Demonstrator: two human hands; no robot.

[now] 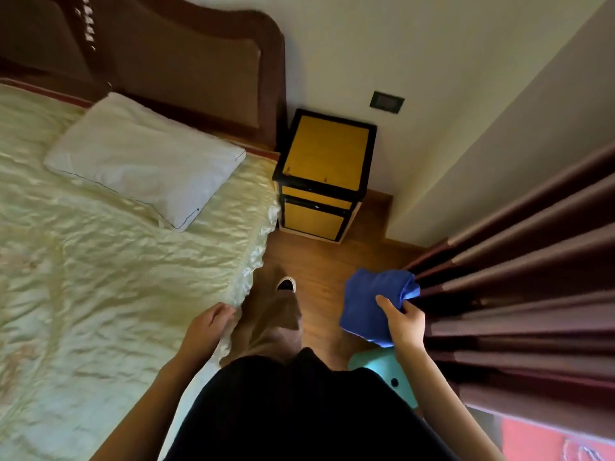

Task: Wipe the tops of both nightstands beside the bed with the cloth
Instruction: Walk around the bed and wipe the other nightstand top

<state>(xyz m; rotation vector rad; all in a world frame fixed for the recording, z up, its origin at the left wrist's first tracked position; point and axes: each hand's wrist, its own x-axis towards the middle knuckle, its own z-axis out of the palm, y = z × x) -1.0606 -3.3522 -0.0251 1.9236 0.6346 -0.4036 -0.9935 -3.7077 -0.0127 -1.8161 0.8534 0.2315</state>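
right now, the right hand (404,322) is gripping the bunched blue cloth (372,302) above the wood floor (327,261).
the left hand (208,324) is curling loosely, holding nothing, touching the bed (116,267) edge; the yellow nightstand (324,154) is sitting ahead, between bed and wall, well apart from the cloth, beside the curtain (532,294).

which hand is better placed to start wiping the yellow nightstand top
Right. The right hand already grips the blue cloth on the side where the nightstand stands ahead; the left hand is empty, at the bed's edge.
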